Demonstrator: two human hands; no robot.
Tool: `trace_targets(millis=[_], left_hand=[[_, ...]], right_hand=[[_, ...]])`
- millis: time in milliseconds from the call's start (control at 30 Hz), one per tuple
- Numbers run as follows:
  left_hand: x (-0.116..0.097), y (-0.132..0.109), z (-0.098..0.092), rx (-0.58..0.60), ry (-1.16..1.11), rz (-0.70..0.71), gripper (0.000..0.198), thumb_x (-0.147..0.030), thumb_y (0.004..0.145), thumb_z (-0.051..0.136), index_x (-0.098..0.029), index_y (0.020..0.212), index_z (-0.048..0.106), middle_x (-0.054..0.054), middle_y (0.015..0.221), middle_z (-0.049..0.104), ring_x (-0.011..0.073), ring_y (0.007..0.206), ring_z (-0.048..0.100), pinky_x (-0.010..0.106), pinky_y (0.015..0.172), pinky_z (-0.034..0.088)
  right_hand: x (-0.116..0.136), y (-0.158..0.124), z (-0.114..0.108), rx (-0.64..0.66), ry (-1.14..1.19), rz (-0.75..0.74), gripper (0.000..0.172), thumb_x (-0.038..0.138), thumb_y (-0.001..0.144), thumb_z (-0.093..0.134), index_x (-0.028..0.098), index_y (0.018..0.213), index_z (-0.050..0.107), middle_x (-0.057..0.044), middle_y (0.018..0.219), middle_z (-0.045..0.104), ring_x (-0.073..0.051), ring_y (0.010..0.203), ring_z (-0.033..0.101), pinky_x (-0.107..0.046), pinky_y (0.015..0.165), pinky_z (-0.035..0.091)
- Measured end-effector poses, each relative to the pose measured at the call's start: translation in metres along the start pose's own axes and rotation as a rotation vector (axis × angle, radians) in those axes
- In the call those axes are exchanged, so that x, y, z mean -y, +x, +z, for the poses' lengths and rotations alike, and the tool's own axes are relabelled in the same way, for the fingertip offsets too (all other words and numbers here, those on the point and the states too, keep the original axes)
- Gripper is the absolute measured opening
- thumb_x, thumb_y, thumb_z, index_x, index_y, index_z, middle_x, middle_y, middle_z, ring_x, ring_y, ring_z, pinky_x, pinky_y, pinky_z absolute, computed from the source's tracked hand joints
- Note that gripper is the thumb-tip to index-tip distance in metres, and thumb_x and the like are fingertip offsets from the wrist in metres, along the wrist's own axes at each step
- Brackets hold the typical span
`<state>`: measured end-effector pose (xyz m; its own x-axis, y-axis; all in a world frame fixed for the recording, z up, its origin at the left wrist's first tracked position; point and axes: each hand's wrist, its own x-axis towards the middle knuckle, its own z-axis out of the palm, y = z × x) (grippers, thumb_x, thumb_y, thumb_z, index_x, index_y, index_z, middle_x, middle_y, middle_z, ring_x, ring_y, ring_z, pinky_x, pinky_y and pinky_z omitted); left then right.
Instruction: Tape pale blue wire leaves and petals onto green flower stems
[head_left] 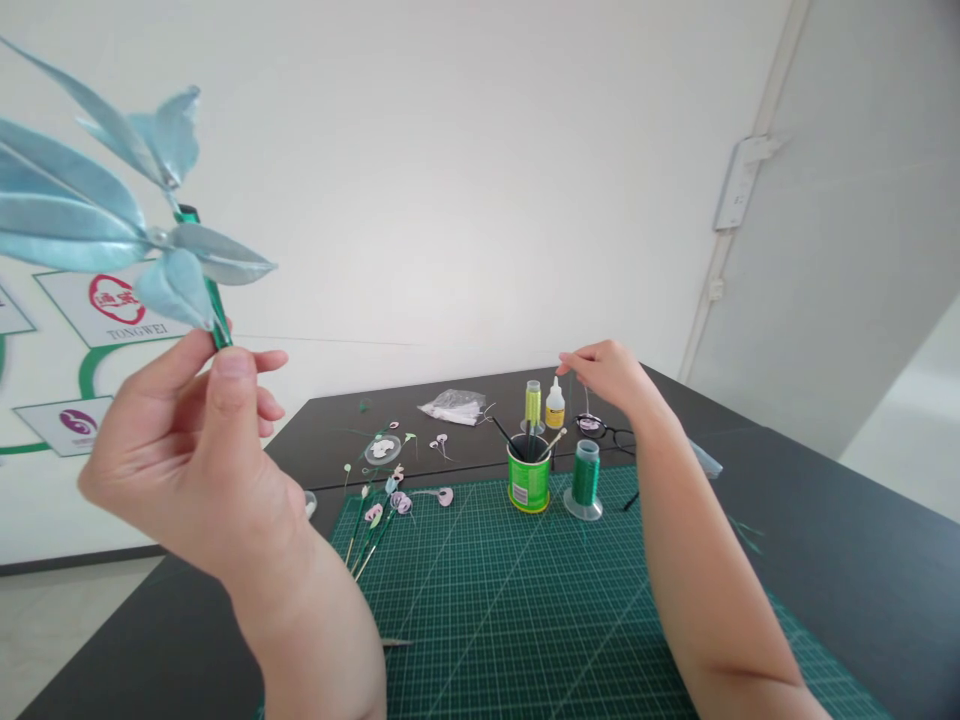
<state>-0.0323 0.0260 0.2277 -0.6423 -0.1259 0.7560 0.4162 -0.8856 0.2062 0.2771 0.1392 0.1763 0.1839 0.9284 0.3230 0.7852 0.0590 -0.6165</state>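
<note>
My left hand [202, 430] is raised at the left, thumb and fingers closed around the green-wrapped stem [219, 315] of an artificial flower. Pale blue, glossy petals [71, 190] fan out above the grip, partly past the picture's left edge. From the stem a thin thread [322, 340] stretches across towards my right hand [600, 368]; it fades against the wall before reaching it. Held out over the far side of the table, that hand has its fingertips pinched together, and the thread's end is too fine to make out there.
A green cutting mat [480, 600] covers the near table. On or behind it stand a green can of tools [529, 485], a green thread spool [586, 480], a yellow-green spool [532, 405], a glue bottle [555, 408] and glasses [619, 437]. Several small flowers [401, 502] lie left.
</note>
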Motion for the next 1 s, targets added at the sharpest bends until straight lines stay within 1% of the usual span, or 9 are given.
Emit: trace_targets(millis=[233,400,567,633,767,800,867,933,1000], left_hand=[[-0.002,-0.002,-0.004,0.165,0.026,-0.11,0.02,-0.009,0.069,0.078,-0.017,0.086,0.085,-0.005,0.053,0.069,0.0114,0.049,0.065,0.02,0.042,0.036],[0.002,-0.006,-0.003,0.253,0.027,-0.123,0.021,-0.008,0.073,0.079,-0.021,0.088,0.086,-0.003,0.06,0.075,0.0111,0.054,0.069,0.019,0.044,0.039],[0.001,-0.011,-0.003,0.404,0.063,-0.197,0.018,-0.012,0.077,0.081,-0.025,0.089,0.087,-0.002,0.067,0.078,0.0127,0.061,0.073,0.019,0.047,0.047],[0.0,-0.013,-0.004,0.468,0.083,-0.228,0.018,-0.013,0.078,0.082,-0.026,0.09,0.087,-0.002,0.067,0.078,0.0127,0.062,0.073,0.02,0.048,0.049],[-0.002,-0.017,-0.005,0.588,0.13,-0.286,0.013,-0.022,0.084,0.084,-0.027,0.096,0.086,0.0,0.072,0.08,0.0134,0.067,0.074,0.02,0.052,0.053],[-0.003,-0.018,-0.004,0.607,0.144,-0.297,0.012,-0.023,0.086,0.083,-0.027,0.097,0.086,0.0,0.074,0.08,0.0138,0.067,0.074,0.02,0.052,0.054],[-0.006,-0.02,-0.003,0.637,0.162,-0.301,0.011,-0.024,0.086,0.082,-0.027,0.097,0.086,0.001,0.075,0.08,0.0143,0.067,0.074,0.021,0.052,0.055],[-0.009,-0.021,-0.002,0.686,0.181,-0.298,0.012,-0.024,0.087,0.081,-0.026,0.097,0.086,0.0,0.076,0.08,0.0135,0.065,0.072,0.021,0.052,0.055],[-0.012,-0.023,-0.001,0.748,0.208,-0.298,0.013,-0.025,0.087,0.08,-0.027,0.098,0.086,0.0,0.078,0.081,0.0122,0.062,0.07,0.021,0.052,0.054]], right_hand=[[-0.006,-0.003,-0.006,-0.047,-0.265,0.04,0.029,0.03,0.095,0.058,0.016,0.092,0.083,-0.015,0.087,0.076,-0.027,0.079,0.066,-0.034,0.064,0.039],[0.013,-0.022,-0.003,0.05,-0.306,-0.122,0.023,0.029,0.091,0.066,0.022,0.104,0.083,-0.009,0.096,0.077,-0.025,0.084,0.067,-0.033,0.068,0.041],[0.04,-0.052,-0.009,0.202,-0.221,-0.338,0.025,0.027,0.093,0.065,0.024,0.111,0.082,-0.002,0.081,0.072,-0.017,0.071,0.062,-0.03,0.064,0.041],[0.044,-0.061,-0.016,0.382,-0.061,-0.442,0.026,0.03,0.094,0.066,0.025,0.116,0.081,0.001,0.074,0.066,-0.013,0.062,0.056,-0.028,0.057,0.038],[0.041,-0.069,-0.026,1.114,0.195,-0.766,0.048,0.04,0.089,0.079,0.022,0.133,0.075,0.002,0.073,0.066,-0.01,0.058,0.054,-0.024,0.056,0.041],[0.041,-0.07,-0.028,1.209,0.207,-0.818,0.052,0.041,0.088,0.08,0.021,0.135,0.074,0.001,0.075,0.068,-0.01,0.06,0.056,-0.024,0.058,0.043],[0.041,-0.073,-0.029,1.158,0.186,-0.829,0.052,0.043,0.09,0.079,0.018,0.136,0.073,-0.002,0.081,0.073,-0.011,0.063,0.06,-0.023,0.059,0.044],[0.044,-0.077,-0.029,0.948,0.219,-0.804,0.045,0.043,0.094,0.075,0.017,0.131,0.076,-0.004,0.083,0.076,-0.012,0.065,0.063,-0.023,0.057,0.044],[0.049,-0.081,-0.027,0.735,0.388,-0.841,0.033,0.041,0.099,0.07,0.017,0.12,0.08,-0.005,0.084,0.076,-0.013,0.068,0.065,-0.023,0.057,0.045]])
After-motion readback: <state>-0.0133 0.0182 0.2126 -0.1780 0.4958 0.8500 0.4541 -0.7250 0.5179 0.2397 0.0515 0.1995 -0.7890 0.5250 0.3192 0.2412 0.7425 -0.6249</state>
